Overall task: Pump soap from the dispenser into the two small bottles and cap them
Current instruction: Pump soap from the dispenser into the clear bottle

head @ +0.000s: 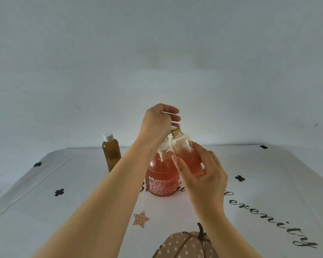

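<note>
The left hand (158, 123) is curled down over the pump top of the soap dispenser (162, 175), which stands mid-worktop, filled with pink-orange soap. The right hand (201, 175) grips a small clear bottle (186, 151) just right of the dispenser, lifted and tilted, its uncapped threaded neck (175, 131) right beside the pump nozzle; pink soap sits in its lower part. A small amber bottle (111, 155) with a white cap (108, 137) stands upright at far left on the worktop (82, 183), whose white cloth carries a printed star (141, 219).
</note>
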{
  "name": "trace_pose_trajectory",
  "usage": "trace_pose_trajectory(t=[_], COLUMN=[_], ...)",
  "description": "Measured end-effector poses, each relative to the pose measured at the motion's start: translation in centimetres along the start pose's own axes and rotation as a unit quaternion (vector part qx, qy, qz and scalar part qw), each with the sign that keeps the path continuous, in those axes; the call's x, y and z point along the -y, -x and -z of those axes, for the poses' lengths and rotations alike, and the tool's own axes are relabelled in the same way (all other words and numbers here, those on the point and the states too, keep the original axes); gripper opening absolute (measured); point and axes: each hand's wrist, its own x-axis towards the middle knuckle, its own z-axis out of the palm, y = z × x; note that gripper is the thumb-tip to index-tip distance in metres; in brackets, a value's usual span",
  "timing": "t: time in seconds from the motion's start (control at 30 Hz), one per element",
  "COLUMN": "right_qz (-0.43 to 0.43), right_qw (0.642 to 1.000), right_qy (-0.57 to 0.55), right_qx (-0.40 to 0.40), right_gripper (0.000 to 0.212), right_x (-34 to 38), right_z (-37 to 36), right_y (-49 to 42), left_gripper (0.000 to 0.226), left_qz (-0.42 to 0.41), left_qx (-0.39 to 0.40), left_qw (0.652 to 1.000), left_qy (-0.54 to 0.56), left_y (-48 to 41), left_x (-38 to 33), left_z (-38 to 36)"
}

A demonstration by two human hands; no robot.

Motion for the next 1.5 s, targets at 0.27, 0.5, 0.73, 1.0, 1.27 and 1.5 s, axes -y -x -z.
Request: trace_pose_trajectory(t=[0.27,0.5,0.73,1.0,1.27,1.5], right_qz=[0.004,-0.005,-0.009,0.005,-0.006,-0.004], right_qw=[1.000,1.000,1.000,1.000,0.999,1.000], right_qy=[-0.008,0.002,-0.003,-0.016,-0.028,-0.026], right_qx=[-0.005,0.008,0.011,0.010,0.017,0.011], right_gripper=[0.062,0.056,0.054,0.063,0.062,0.060], right_x=[0.0,-0.6,-0.5,0.2,0.2,0.2], right_z=[0.0,0.4,0.2,-0.2,-0.1,-0.2], right_y=[0.1,0.5,0.4,0.3,0.4,0.4], left_gripper=[0.047,0.045,0.044,0.043,0.042,0.040], left_qz=[-0.022,-0.033,-0.016,-0.011,0.003,0.011], left_qx=[0.025,0.037,0.043,0.061,0.068,0.059], left_qw=[0.999,0.999,0.999,0.997,0.997,0.998], left_qy=[-0.016,-0.020,-0.017,-0.038,-0.026,0.002], left_y=[-0.3,-0.1,-0.2,-0.6,0.1,0.4], left_x=[0.1,1.6,1.6,0.3,0.0,0.0], left_z=[-0.1,-0.2,0.0,0.5,0.6,0.6])
